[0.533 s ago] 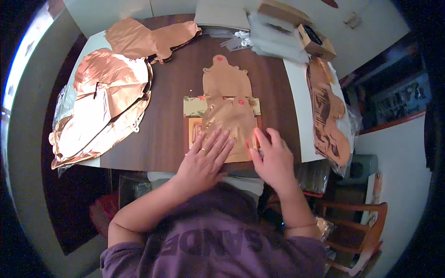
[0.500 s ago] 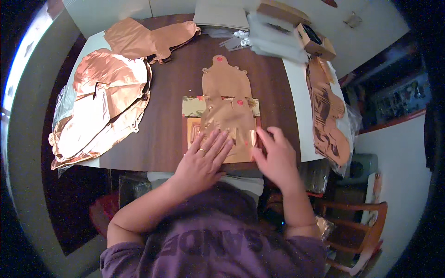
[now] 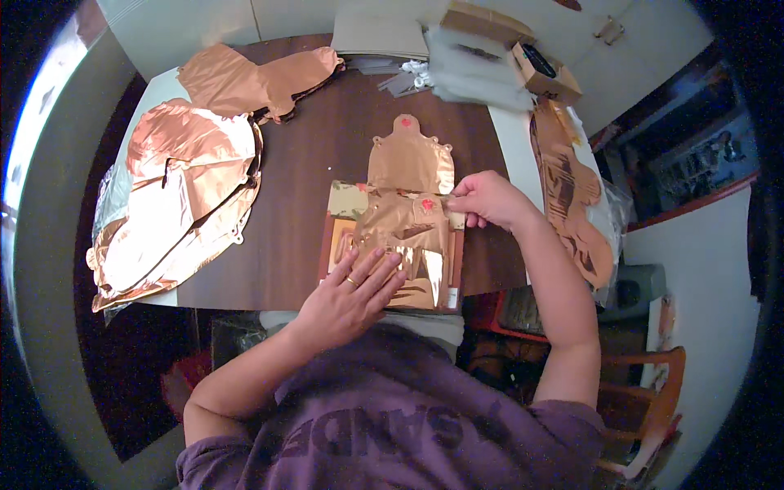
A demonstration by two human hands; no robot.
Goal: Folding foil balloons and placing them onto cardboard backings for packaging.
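Observation:
A flat copper-coloured foil balloon (image 3: 408, 167) with small tabs and red marks lies folded in front of me, its upper part stretching away on the table. Beneath its lower part is a patterned rectangular board or book (image 3: 347, 198), with a camouflage-like band across its far end. My left hand (image 3: 347, 290) rests flat, fingers spread, on the balloon's near left part. At the right edge, close to the fold, my right hand (image 3: 494, 200) pinches the foil between thumb and fingers. The exact bit of foil in that pinch is partly hidden.
Shiny copper foil balloons (image 3: 192, 188) are piled on the left, with another foil stack (image 3: 261, 80) behind them. More foil (image 3: 567, 180) lies along the right edge. At the back are cardboard sheets (image 3: 377, 39), clear plastic bags (image 3: 474, 69) and an open carton (image 3: 543, 72).
My right hand has moved away from me along the balloon's right edge and now pinches it near the fold. The board and balloon sit slightly turned. My left hand stays pressed on the foil.

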